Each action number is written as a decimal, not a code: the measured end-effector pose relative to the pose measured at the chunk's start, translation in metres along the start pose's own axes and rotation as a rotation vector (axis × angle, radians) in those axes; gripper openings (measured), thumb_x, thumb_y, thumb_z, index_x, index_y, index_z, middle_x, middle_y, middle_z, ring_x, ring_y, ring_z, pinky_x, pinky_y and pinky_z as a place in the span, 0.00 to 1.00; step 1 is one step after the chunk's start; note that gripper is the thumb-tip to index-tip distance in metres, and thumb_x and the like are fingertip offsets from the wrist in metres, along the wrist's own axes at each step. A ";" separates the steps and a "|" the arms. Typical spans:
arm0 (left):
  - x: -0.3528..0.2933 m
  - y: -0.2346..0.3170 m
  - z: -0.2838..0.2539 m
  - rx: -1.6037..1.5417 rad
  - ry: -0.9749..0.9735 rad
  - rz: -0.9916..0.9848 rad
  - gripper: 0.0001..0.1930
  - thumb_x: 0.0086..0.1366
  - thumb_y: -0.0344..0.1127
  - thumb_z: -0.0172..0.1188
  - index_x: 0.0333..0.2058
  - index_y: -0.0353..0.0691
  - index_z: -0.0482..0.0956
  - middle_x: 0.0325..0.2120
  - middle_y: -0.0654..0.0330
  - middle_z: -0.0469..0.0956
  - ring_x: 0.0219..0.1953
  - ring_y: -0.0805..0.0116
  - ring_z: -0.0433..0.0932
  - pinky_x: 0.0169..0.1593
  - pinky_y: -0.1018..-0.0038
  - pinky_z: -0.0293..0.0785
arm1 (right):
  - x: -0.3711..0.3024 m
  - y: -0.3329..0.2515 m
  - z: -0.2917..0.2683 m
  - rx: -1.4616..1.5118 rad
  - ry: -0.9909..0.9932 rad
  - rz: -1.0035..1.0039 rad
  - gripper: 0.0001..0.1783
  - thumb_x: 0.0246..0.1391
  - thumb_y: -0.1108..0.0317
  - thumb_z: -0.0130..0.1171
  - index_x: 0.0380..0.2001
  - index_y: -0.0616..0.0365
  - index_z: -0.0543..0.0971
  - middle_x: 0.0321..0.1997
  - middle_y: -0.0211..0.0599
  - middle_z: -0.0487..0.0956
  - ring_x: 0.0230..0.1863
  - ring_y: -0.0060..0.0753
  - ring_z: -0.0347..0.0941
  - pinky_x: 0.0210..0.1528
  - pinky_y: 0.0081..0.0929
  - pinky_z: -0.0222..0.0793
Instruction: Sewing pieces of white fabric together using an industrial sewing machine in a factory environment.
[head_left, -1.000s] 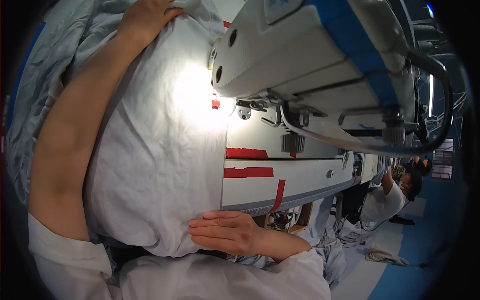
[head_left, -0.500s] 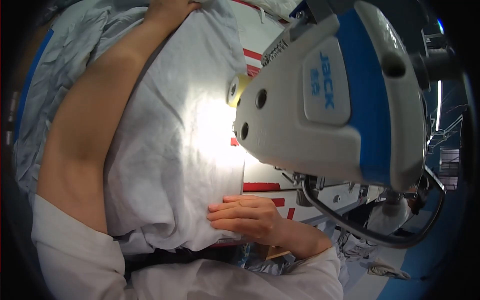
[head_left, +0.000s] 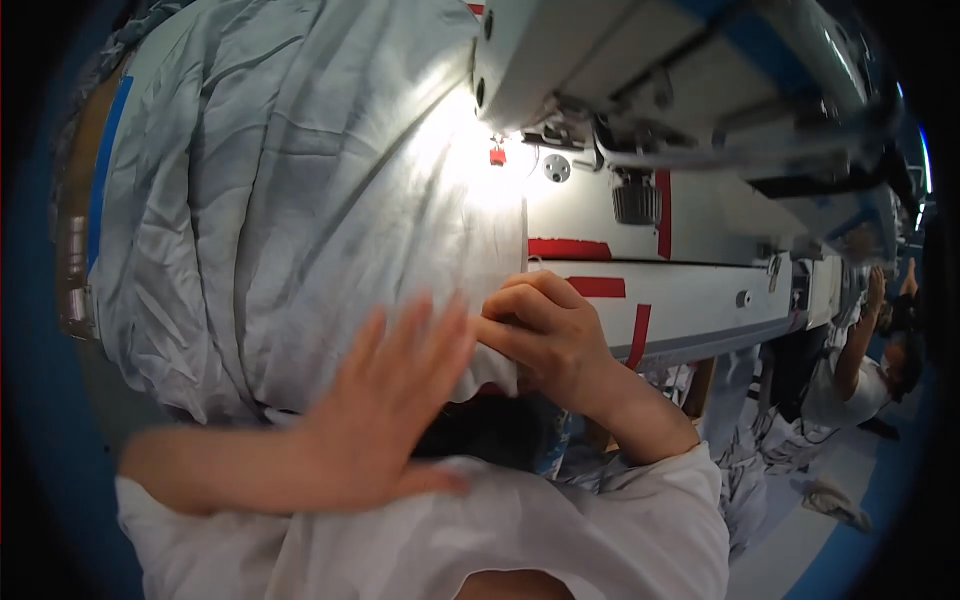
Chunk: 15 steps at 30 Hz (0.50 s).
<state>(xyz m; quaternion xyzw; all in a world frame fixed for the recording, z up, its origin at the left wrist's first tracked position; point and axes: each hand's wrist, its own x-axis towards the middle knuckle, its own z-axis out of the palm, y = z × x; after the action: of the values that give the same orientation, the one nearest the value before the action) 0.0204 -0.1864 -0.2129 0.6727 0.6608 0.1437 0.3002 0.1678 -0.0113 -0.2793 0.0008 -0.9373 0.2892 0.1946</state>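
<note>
A wide piece of light grey fabric (head_left: 310, 190) lies in long folds over the sewing table, its right edge running under the lit needle area of a sewing machine (head_left: 590, 60). My right hand (head_left: 555, 335) is closed on the near right edge of the cloth, fingers bent in a pinch. Close beside it, my left hand (head_left: 385, 410) is above the near part of the fabric, smeared by motion, with its fingers spread and nothing visible in them. A small red part (head_left: 498, 157) shows by the needle, at the cloth's edge.
Red tape strips (head_left: 570, 249) mark the white machine bed. A dark ribbed knob (head_left: 637, 200) hangs under the machine head. Blue tape (head_left: 108, 170) lines the table's left edge. Another person (head_left: 850, 385) is at the far right, near heaped cloth (head_left: 740, 430).
My left hand has come back from the fabric's far end to near my body. My right hand went from lying flat to pinching the edge. The view has shifted, with the machine higher.
</note>
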 end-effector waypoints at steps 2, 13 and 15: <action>-0.039 -0.020 0.018 -0.112 -0.087 -0.025 0.44 0.61 0.51 0.57 0.66 0.33 0.45 0.67 0.44 0.45 0.70 0.49 0.43 0.69 0.56 0.41 | -0.005 -0.011 -0.002 -0.021 0.050 -0.019 0.21 0.32 0.76 0.59 0.37 0.50 0.81 0.37 0.28 0.73 0.39 0.34 0.72 0.38 0.27 0.72; 0.019 -0.017 0.068 -0.066 0.573 0.057 0.24 0.48 0.29 0.68 0.46 0.33 0.75 0.40 0.52 0.75 0.41 0.55 0.75 0.45 0.68 0.73 | -0.023 -0.018 0.007 -0.032 0.116 0.071 0.19 0.35 0.76 0.64 0.36 0.54 0.79 0.37 0.31 0.76 0.40 0.35 0.74 0.38 0.29 0.74; 0.017 -0.017 0.061 -0.156 0.544 0.048 0.18 0.51 0.28 0.65 0.42 0.32 0.76 0.36 0.53 0.75 0.36 0.56 0.75 0.41 0.68 0.72 | -0.028 -0.020 0.008 -0.019 0.179 0.121 0.20 0.34 0.76 0.66 0.37 0.54 0.78 0.39 0.32 0.76 0.41 0.36 0.74 0.38 0.30 0.74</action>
<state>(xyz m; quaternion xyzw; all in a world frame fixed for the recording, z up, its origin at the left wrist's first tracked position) 0.0441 -0.1834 -0.2744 0.5998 0.6879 0.3762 0.1593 0.1934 -0.0358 -0.2847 -0.0833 -0.9173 0.2903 0.2596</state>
